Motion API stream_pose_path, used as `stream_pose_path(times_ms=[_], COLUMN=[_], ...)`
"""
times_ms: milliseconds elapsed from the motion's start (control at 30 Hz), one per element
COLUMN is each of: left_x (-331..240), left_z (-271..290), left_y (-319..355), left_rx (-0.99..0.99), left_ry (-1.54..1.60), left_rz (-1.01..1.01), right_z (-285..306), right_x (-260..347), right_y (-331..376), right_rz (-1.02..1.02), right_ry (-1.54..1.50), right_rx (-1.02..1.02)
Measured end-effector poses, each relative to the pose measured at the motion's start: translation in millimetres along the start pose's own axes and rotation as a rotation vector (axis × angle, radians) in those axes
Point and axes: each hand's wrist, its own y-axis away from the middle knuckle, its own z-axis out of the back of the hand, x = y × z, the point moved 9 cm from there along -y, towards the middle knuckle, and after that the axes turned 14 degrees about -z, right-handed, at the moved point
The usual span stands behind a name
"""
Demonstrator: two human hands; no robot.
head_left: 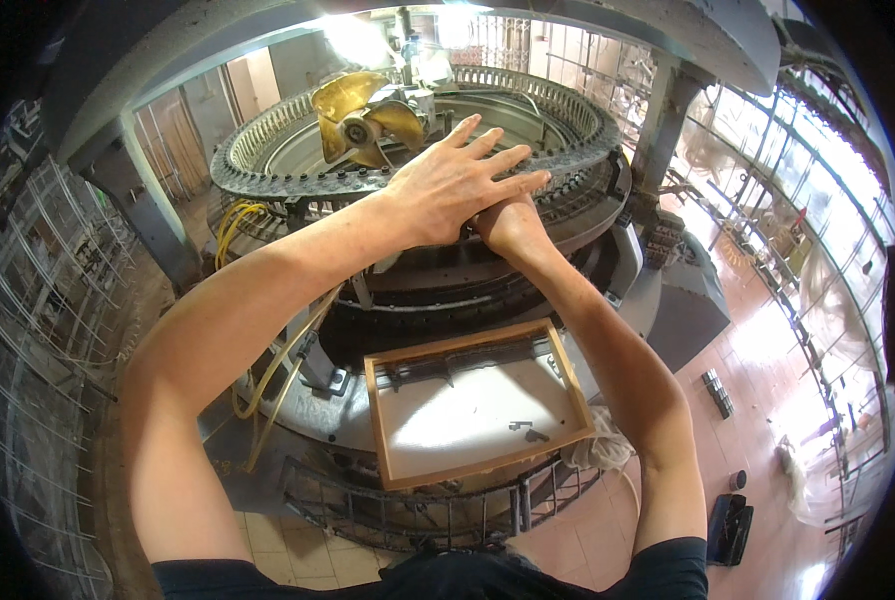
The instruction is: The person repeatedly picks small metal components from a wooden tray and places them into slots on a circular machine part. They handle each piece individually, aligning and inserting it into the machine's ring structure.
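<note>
My left hand (456,190) lies palm down over the front of a large circular knitting machine's dark ring (313,184), its fingers spread and pointing right. Beneath it and slightly nearer to me is my right hand (511,224), crossing under the left; its fingers are hidden, so I cannot see what they hold or touch. Below both hands, a wood-framed tray (375,425) with a white bottom rests on the machine's front. Thin dark pieces line the tray's far side, and a few small dark parts (535,435) lie near its right corner.
A brass-coloured fan (400,124) stands inside the ring. Yellow hoses (268,385) hang at the left. Grey posts (154,205) flank the machine. On the tiled floor at right lie a black case (730,530) and a metal block (718,393). Wire racks (38,330) line the sides.
</note>
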Motion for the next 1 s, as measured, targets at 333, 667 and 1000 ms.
stream_pose_path(times_ms=[333, 667, 1000], left_x=[1, 1, 0], left_z=[0, -2, -3], left_y=[0, 1, 0], left_rx=[0.02, 0.018, 0.031], left_ry=[0.015, 0.015, 0.019], left_rz=[0.0, -0.004, 0.011], right_z=[8, 11, 3], right_x=[5, 7, 5], right_y=[4, 5, 1], right_rz=[0.012, 0.037, 0.052], right_ry=[-0.011, -0.08, 0.007], right_rx=[-0.051, -0.072, -0.064])
